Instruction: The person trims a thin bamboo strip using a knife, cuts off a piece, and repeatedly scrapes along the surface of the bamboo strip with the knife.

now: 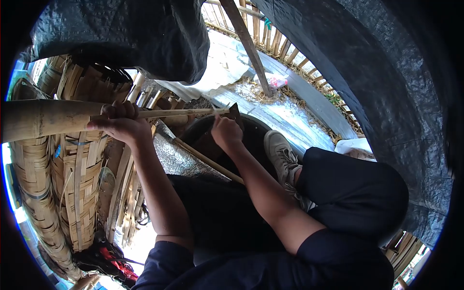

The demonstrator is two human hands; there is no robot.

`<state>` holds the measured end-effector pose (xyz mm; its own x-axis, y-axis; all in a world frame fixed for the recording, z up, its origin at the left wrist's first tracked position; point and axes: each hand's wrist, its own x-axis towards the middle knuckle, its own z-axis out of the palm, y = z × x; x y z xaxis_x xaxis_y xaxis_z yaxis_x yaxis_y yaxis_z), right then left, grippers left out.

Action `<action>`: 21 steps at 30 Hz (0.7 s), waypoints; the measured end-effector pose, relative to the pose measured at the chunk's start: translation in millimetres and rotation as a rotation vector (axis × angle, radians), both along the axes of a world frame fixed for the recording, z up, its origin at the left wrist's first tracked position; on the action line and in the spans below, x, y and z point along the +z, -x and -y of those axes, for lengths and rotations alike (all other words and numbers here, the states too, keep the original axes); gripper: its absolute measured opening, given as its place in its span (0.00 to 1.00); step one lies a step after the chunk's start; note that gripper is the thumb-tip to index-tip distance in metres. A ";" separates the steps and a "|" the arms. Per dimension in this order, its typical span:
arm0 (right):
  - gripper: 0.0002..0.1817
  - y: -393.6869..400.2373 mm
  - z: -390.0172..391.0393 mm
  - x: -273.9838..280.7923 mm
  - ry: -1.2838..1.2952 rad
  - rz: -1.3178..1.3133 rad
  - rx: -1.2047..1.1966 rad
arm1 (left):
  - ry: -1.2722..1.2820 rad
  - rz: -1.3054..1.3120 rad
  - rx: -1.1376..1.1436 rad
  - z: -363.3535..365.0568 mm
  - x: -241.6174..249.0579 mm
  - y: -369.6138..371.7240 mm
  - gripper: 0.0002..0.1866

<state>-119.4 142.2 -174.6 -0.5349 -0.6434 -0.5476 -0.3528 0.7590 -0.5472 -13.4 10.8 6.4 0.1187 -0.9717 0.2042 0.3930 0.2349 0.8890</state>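
Note:
My left hand is wrapped round the near part of a light wooden handle, in front of a thick bamboo pole. At the handle's far end sits a flat, dark blade. Just below that end my right hand is closed, its fingers right by the handle. A thin pale strip shows above those fingers; what they hold is too small to make out. Under the right hand lies a dark round tub, and a second thin stick slants beneath the right forearm.
The thick bamboo pole juts in from the left over tall woven bamboo baskets. Black sheeting hangs overhead and on the right. A slanting wooden post stands ahead near a bamboo fence. My shoe is beside the tub.

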 end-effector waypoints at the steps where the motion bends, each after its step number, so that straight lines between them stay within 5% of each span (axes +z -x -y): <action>1: 0.28 -3.1 -0.3 -4.0 -0.003 0.003 0.002 | -0.003 0.003 0.002 -1.2 0.5 0.8 0.34; 5: 0.30 3.7 -16.4 -57.2 0.011 0.037 -0.034 | -0.031 0.019 0.076 -1.9 3.1 4.3 0.34; 11: 0.31 21.1 -9.6 -34.1 -0.021 0.022 -0.033 | -0.022 0.032 0.043 0.9 0.7 2.3 0.35; 16: 0.33 35.6 -24.0 -74.3 -0.068 0.056 -0.153 | -0.032 0.025 0.033 -1.3 3.1 3.6 0.35; 21: 0.33 54.4 -26.1 -70.2 -0.044 0.276 -0.059 | -0.019 -0.011 0.026 4.1 -0.4 -2.1 0.35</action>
<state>-173.9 168.3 -244.8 -0.3977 -0.5883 -0.7041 -0.1500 0.7987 -0.5827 -11.3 6.6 5.9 0.1461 -0.9719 0.1843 0.3968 0.2283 0.8891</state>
